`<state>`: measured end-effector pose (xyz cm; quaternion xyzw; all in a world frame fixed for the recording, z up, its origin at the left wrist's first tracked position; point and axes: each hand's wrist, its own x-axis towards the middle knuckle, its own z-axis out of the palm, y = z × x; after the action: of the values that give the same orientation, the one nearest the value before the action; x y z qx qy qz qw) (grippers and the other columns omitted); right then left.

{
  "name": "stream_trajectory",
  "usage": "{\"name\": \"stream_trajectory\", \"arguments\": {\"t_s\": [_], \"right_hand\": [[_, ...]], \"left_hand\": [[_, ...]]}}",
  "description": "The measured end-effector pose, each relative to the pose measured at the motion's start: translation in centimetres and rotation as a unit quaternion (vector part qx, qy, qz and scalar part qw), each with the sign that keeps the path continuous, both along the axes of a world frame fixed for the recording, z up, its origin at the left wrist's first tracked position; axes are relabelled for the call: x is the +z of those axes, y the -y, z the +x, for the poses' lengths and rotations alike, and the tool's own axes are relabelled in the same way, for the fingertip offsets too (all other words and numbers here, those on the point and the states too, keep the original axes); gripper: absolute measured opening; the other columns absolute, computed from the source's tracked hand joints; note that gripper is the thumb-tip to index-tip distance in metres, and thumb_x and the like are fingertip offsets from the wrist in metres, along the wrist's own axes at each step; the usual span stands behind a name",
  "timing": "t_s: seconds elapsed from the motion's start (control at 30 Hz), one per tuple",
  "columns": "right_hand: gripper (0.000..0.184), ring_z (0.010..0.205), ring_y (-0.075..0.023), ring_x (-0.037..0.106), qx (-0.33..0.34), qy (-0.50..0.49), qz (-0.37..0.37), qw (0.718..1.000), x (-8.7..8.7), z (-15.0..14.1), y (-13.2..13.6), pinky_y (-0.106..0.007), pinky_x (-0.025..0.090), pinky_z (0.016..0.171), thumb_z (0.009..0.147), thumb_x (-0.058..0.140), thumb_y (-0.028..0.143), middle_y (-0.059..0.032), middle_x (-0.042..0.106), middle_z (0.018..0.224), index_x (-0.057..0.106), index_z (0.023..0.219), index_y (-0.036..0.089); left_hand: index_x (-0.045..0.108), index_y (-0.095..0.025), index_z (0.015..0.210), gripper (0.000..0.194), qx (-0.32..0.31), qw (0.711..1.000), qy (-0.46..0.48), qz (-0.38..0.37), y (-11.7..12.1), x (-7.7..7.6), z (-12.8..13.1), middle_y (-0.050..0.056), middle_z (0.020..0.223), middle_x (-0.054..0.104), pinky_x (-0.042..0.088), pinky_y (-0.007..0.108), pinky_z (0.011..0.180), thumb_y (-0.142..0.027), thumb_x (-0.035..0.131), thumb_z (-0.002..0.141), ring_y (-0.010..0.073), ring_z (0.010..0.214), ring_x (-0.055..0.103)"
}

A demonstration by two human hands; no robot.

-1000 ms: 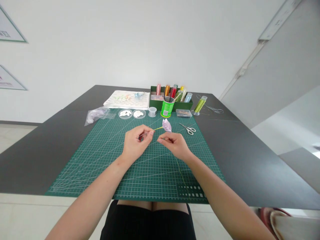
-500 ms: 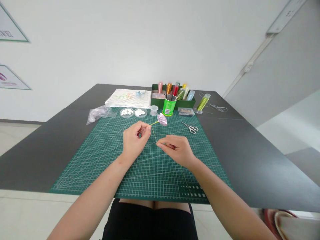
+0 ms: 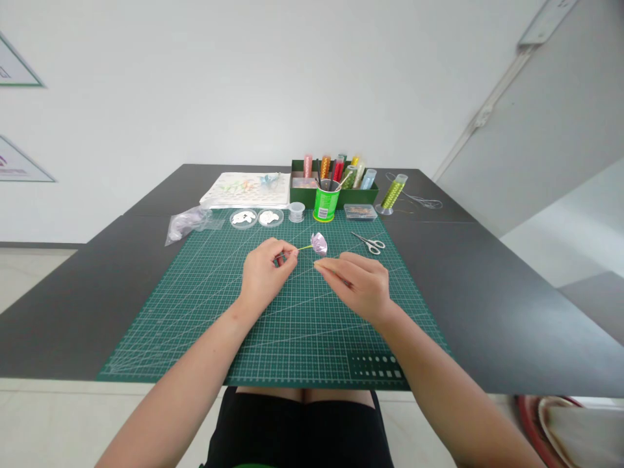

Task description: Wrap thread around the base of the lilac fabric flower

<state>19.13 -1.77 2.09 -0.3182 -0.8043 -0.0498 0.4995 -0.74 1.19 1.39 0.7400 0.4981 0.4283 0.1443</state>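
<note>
- Green cutting mat (image 3: 292, 344): beneath the grip.
- Right hand (image 3: 359, 283): fingertips pinched together; cannot tell on what.
- Left hand (image 3: 267, 270): grasping lilac flower (image 3: 319, 244) by its stem (image 3: 305, 247).
- Flower head: clear of the grip, just right of the left fingertips.

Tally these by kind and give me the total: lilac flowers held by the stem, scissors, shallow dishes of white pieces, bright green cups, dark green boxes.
Lilac flower, stem in the left hand: 1
Scissors: 1 pair
Shallow dishes of white pieces: 2
Bright green cup: 1
Dark green box: 1
Total: 6
</note>
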Motion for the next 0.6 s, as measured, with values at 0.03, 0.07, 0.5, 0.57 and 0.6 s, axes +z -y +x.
{"name": "stream_trajectory", "arguments": {"t_s": [0.03,0.07,0.5,0.57,0.6], "right_hand": [[0.019,0.050,-0.0104,0.054,-0.008,-0.001,0.010,1.000,0.0,0.1,0.0,-0.024,0.048,0.053,0.099,0.061,0.019,-0.0009,0.067,0.062,0.079,0.095,0.020],[0.019,0.050,-0.0105,0.055,-0.015,-0.003,0.020,1.000,0.0,0.2,-0.1,-0.024,0.049,0.053,0.099,0.061,0.019,-0.0010,0.067,0.062,0.079,0.095,0.020],[0.019,0.052,-0.0110,0.054,-0.062,-0.008,0.018,0.998,0.0,1.5,-1.2,-0.025,0.046,0.054,0.099,0.063,0.023,0.0001,0.061,0.058,0.080,0.091,0.021],[0.019,0.052,-0.0110,0.053,-0.072,-0.011,0.018,0.997,-0.1,1.7,-1.4,-0.025,0.046,0.054,0.099,0.063,0.024,0.0002,0.060,0.058,0.080,0.090,0.021],[0.019,0.051,-0.0110,0.052,-0.078,-0.012,0.018,0.997,-0.1,1.7,-1.5,-0.025,0.045,0.053,0.099,0.063,0.024,0.0004,0.060,0.058,0.080,0.090,0.021]], "left_hand": [[0.072,-0.020,0.079,0.016,-0.005,1.000,-0.003,0.001,0.0,-0.2,0.1,-0.001,0.074,0.066,0.043,0.024,0.064,-0.023,0.062,0.090,0.0122,0.065,0.055],[0.073,-0.021,0.080,0.015,-0.010,1.000,-0.007,-0.001,0.0,-0.3,0.2,-0.001,0.075,0.066,0.043,0.024,0.064,-0.023,0.062,0.090,0.0124,0.066,0.055],[0.077,-0.022,0.087,0.013,-0.148,0.986,-0.037,-0.068,0.3,-1.3,0.6,0.000,0.088,0.071,0.047,0.025,0.069,-0.023,0.065,0.092,0.0129,0.075,0.063],[0.077,-0.022,0.087,0.013,-0.175,0.981,-0.039,-0.072,0.4,-1.3,0.6,0.001,0.089,0.071,0.047,0.025,0.070,-0.022,0.065,0.092,0.0130,0.076,0.064],[0.077,-0.022,0.087,0.013,-0.189,0.978,-0.039,-0.074,0.5,-1.3,0.7,0.001,0.089,0.071,0.047,0.025,0.070,-0.021,0.065,0.092,0.0132,0.076,0.064]]}}
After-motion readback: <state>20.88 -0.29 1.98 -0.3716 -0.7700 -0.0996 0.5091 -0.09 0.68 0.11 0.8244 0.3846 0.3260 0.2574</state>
